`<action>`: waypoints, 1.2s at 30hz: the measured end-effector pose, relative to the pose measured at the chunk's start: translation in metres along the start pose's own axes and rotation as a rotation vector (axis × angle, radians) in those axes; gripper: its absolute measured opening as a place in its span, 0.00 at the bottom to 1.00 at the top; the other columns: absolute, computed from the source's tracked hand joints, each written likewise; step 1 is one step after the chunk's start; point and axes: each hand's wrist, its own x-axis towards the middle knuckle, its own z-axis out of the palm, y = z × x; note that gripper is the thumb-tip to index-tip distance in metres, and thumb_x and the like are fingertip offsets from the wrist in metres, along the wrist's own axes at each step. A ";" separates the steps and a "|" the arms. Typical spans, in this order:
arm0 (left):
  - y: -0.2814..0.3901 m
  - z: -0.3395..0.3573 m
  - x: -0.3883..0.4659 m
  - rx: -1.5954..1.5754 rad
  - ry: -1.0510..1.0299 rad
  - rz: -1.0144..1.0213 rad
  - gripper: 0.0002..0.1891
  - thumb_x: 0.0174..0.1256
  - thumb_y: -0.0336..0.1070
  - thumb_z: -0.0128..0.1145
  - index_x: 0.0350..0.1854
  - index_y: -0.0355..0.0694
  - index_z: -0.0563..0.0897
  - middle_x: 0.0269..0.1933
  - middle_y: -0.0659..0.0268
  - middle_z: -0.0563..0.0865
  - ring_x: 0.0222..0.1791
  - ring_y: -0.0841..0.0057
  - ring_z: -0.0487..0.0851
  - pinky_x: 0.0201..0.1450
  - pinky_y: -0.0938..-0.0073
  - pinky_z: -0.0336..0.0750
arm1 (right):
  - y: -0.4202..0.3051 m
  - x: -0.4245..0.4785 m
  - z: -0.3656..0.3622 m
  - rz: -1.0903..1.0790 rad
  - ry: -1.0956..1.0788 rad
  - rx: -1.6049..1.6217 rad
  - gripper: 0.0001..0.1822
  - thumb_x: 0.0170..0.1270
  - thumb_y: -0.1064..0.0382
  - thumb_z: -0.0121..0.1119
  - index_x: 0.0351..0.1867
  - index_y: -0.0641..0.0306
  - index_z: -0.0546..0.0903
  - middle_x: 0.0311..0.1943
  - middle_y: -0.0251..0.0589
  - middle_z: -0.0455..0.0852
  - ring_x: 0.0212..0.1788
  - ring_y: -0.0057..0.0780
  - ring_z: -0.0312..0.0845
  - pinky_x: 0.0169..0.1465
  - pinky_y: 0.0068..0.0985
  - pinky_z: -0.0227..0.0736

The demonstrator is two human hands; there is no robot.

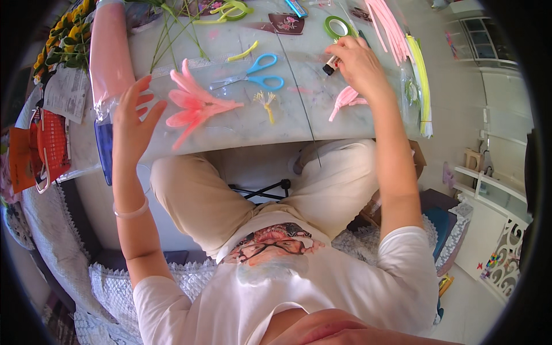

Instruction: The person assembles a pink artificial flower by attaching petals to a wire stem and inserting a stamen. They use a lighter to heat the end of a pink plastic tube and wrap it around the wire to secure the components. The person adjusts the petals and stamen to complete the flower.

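My left hand (137, 116) is raised with its fingers apart and nothing in them, just left of a pink pipe-cleaner flower (200, 105) lying on its side. At the right, my right hand (357, 62) has its fingers around a small tube with a black cap (331, 65), partly hidden by them. A smaller pink pipe-cleaner piece (344, 99) lies below that wrist. Between the hands are blue-handled scissors (254, 79), blades apart, and a yellow stamen bundle (269, 110). A thin dark wire (302, 97) crosses the table and juts past its front edge.
Green floral tape (330, 26) lies beyond my right hand. Pink pipe cleaners (390, 32) and a yellow-green bundle (417, 82) are along the right edge. Left stand a pink wrapped roll (112, 51) and a red basket (54, 142). Green stems (166, 41) spread at the back.
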 end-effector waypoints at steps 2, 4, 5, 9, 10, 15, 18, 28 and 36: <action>0.009 -0.013 -0.016 -0.115 0.084 0.031 0.21 0.61 0.26 0.57 0.57 0.36 0.72 0.55 0.61 0.76 0.49 0.73 0.79 0.48 0.75 0.75 | 0.007 0.004 0.004 -0.101 -0.046 -0.042 0.11 0.52 0.71 0.58 0.39 0.57 0.79 0.36 0.37 0.78 0.44 0.37 0.71 0.47 0.32 0.71; 0.030 -0.013 -0.034 -0.317 0.229 0.138 0.16 0.58 0.24 0.58 0.50 0.32 0.76 0.47 0.60 0.80 0.43 0.75 0.81 0.45 0.75 0.75 | 0.011 0.003 -0.004 -0.153 -0.080 -0.010 0.10 0.51 0.72 0.59 0.37 0.59 0.77 0.35 0.37 0.78 0.44 0.36 0.72 0.47 0.31 0.71; 0.039 -0.014 -0.044 -0.372 0.247 0.184 0.15 0.58 0.23 0.57 0.49 0.31 0.76 0.47 0.59 0.80 0.42 0.76 0.81 0.45 0.76 0.75 | 0.012 0.004 -0.015 -0.156 -0.090 0.047 0.09 0.52 0.72 0.58 0.36 0.60 0.77 0.35 0.36 0.79 0.42 0.35 0.73 0.46 0.29 0.72; 0.091 0.027 -0.052 -0.401 0.142 0.327 0.16 0.50 0.19 0.58 0.44 0.32 0.79 0.40 0.61 0.82 0.37 0.78 0.81 0.43 0.79 0.74 | 0.004 -0.004 -0.024 0.046 0.047 0.697 0.07 0.59 0.71 0.55 0.39 0.64 0.73 0.31 0.34 0.77 0.33 0.26 0.74 0.40 0.24 0.72; 0.111 0.043 -0.043 -0.346 0.094 0.348 0.15 0.49 0.20 0.60 0.42 0.34 0.80 0.35 0.62 0.82 0.34 0.75 0.81 0.40 0.78 0.74 | -0.002 -0.007 -0.025 0.104 0.066 0.878 0.08 0.59 0.71 0.54 0.40 0.65 0.73 0.29 0.34 0.76 0.31 0.23 0.73 0.38 0.23 0.71; 0.125 0.157 0.029 0.233 0.003 0.654 0.10 0.50 0.34 0.63 0.36 0.40 0.83 0.37 0.61 0.80 0.37 0.65 0.80 0.40 0.67 0.75 | -0.037 -0.010 -0.026 0.285 0.194 1.450 0.11 0.62 0.68 0.51 0.45 0.68 0.70 0.27 0.31 0.73 0.23 0.15 0.66 0.27 0.17 0.63; 0.134 0.180 0.046 0.600 -0.232 0.649 0.05 0.50 0.34 0.61 0.29 0.42 0.84 0.32 0.64 0.84 0.36 0.68 0.83 0.38 0.66 0.77 | -0.048 -0.016 -0.012 0.334 0.274 1.573 0.10 0.66 0.64 0.50 0.46 0.66 0.72 0.28 0.30 0.72 0.22 0.14 0.62 0.25 0.15 0.57; 0.132 0.173 0.049 -0.122 0.098 0.322 0.09 0.49 0.28 0.59 0.35 0.37 0.83 0.30 0.60 0.86 0.30 0.66 0.85 0.34 0.70 0.79 | -0.064 -0.059 -0.012 0.622 0.077 2.043 0.10 0.70 0.62 0.43 0.42 0.65 0.73 0.37 0.42 0.80 0.36 0.30 0.80 0.38 0.30 0.78; 0.094 0.127 -0.033 -1.322 0.101 -0.214 0.07 0.61 0.28 0.58 0.37 0.30 0.79 0.31 0.63 0.83 0.32 0.76 0.84 0.36 0.78 0.79 | -0.091 -0.057 -0.006 0.338 0.027 1.676 0.12 0.69 0.59 0.49 0.47 0.64 0.75 0.29 0.31 0.75 0.26 0.16 0.64 0.31 0.15 0.61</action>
